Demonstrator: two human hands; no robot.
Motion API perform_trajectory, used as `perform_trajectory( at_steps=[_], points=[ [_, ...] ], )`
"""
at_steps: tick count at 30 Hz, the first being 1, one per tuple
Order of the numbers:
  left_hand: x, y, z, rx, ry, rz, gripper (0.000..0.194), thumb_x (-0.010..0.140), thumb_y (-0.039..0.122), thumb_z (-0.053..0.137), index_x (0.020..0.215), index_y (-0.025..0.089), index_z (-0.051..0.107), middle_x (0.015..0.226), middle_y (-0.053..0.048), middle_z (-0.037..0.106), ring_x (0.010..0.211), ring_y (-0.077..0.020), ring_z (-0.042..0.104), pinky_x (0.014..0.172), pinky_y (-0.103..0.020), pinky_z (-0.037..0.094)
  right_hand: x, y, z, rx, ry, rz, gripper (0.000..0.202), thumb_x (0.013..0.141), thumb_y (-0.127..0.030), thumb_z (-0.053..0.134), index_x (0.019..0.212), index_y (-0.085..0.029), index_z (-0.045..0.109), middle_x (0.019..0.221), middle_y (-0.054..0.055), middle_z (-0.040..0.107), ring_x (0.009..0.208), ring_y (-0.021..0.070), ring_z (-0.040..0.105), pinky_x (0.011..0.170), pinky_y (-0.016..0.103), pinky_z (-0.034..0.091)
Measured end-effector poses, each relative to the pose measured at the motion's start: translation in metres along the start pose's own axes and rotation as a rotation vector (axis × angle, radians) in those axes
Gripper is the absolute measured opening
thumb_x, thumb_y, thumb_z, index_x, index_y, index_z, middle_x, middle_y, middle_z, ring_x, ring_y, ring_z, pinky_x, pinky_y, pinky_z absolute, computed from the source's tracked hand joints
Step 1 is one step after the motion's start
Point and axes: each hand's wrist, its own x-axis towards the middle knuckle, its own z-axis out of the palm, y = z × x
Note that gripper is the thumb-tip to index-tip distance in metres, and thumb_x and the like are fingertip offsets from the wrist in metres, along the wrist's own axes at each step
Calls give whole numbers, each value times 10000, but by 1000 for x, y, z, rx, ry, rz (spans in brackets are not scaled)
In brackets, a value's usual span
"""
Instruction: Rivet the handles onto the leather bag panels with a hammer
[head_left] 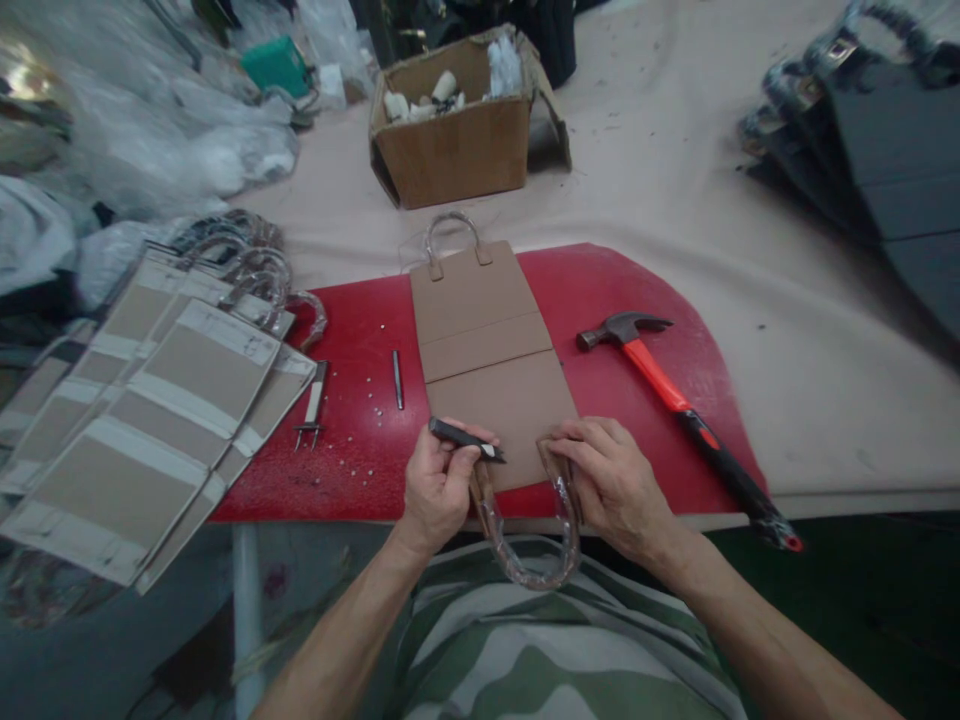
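Observation:
A tan bag panel [491, 335] lies flat on the red mat [622, 400], with a plastic-wrapped handle [453, 222] at its far end. The near handle [536, 577], also wrapped in clear film, hangs over the table edge. My left hand [442, 480] is closed around a short dark punch-like tool [461, 437] whose pronged tip lies over the panel, close to one handle end. My right hand [611, 480] pinches the other end of the near handle at the panel's edge. Its fingertips partly cover that handle tab.
A claw hammer [660, 380] lies on the right of the mat. To the left are a thin metal rod [397, 380], a pronged tool [312, 405], several tiny rivets and a stack of panels [180, 410]. Behind stands a cardboard box [454, 150]; dark bag pieces [892, 150] lie far right.

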Motion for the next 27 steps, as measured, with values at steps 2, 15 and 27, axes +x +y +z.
perform_trajectory(
  at_steps=[2, 15, 27],
  points=[
    [-9, 0, 0, 8, 3, -13, 141, 947, 236, 532, 1055, 192, 453, 990, -63, 687, 913, -187, 708, 864, -374, 581, -8, -7, 1, 10, 30, 32, 257, 895, -57, 433, 1043, -145, 624, 1070, 128, 632, 1000, 249, 535, 860, 426, 454],
    [-29, 5, 3, -97, 33, -86, 182, 923, 255, 570, 1051, 190, 458, 983, -64, 693, 908, -195, 712, 857, -388, 583, -88, -74, 21, 686, 578, 988, 132, 860, -315, 637, 916, -209, 693, 930, 67, 699, 860, 218, 668, 804, 388, 547],
    [-44, 17, 4, -120, 34, -193, 206, 911, 267, 586, 1039, 184, 447, 956, -56, 695, 852, -175, 718, 765, -310, 596, -83, -52, 64, 1747, -160, 948, 339, 711, -391, 782, 935, -141, 733, 951, 118, 718, 821, 220, 670, 624, 291, 557]
  ],
)
